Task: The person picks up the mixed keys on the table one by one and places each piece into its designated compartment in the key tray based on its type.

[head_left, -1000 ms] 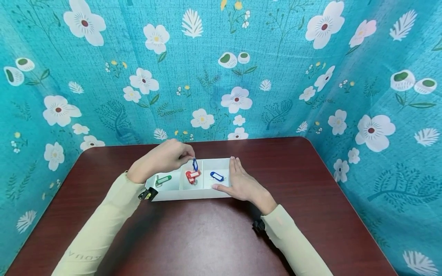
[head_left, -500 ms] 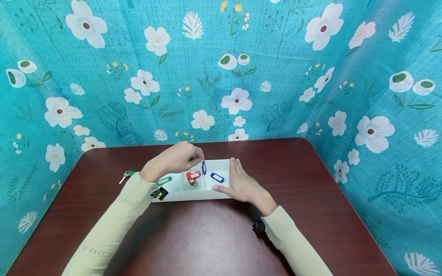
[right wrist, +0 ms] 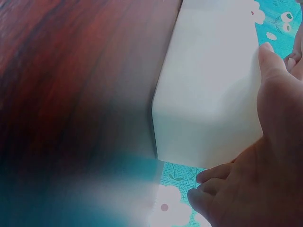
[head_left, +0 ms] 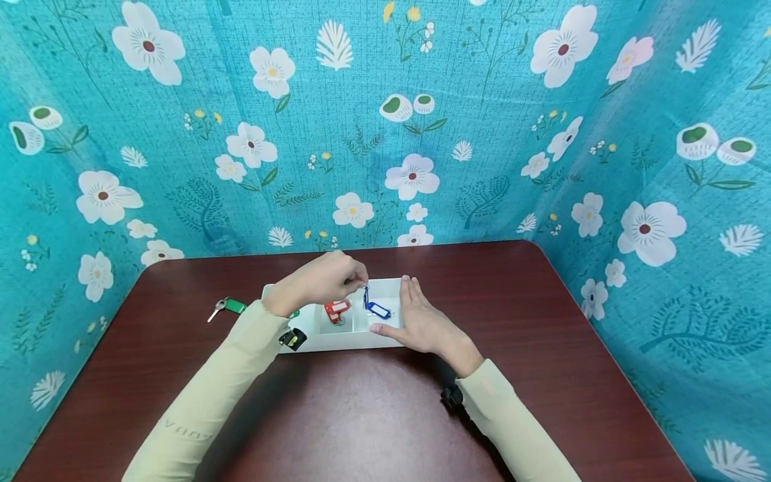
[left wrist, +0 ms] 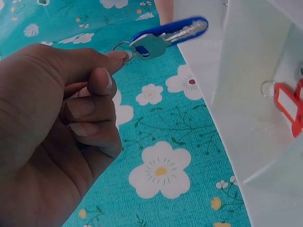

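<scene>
My left hand (head_left: 328,278) pinches the metal ring of a blue key tag (left wrist: 202,23) between thumb and forefinger. A silver key (left wrist: 152,47) hangs on the same ring. The tag is over the right compartment of a white three-compartment tray (head_left: 337,343). Inside that compartment lies another blue key tag (head_left: 379,310). Red key tags (head_left: 337,306) lie in the middle compartment, and a green key tag (head_left: 294,313) shows in the left one, mostly behind my sleeve. My right hand (head_left: 424,323) rests against the tray's right end, fingers extended, thumb at the front rim.
On the table (head_left: 361,415), left of the tray, lies a green key tag (head_left: 234,305) with a key (head_left: 215,310). A floral teal curtain (head_left: 373,167) rises behind the table and along its sides.
My left hand has moved right with the blue key tag, from the middle compartment to above the right one. The green tag on the table has come into view. My right hand stays put.
</scene>
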The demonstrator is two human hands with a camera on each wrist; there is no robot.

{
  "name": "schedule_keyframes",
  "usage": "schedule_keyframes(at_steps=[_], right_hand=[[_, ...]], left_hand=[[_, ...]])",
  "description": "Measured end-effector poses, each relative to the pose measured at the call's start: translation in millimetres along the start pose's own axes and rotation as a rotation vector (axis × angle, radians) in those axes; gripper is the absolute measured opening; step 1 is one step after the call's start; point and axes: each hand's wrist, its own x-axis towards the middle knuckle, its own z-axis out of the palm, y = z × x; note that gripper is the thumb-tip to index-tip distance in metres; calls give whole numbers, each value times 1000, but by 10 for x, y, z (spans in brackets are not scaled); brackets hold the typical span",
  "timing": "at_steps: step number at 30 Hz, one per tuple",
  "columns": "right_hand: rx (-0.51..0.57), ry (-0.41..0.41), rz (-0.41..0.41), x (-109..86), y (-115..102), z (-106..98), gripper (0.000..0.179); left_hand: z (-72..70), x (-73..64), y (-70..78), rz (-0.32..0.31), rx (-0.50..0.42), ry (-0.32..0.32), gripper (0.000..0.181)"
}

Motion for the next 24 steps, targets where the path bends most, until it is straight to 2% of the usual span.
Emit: schedule_keyframes(at_steps=[11,24], right_hand=[[-1,5,-11,11,4,17,124],[5,3,-23,0,22,0,123]], left_hand=[[59,205,67,-8,30,-58,15],[192,490,35,-13,38,-107,19]])
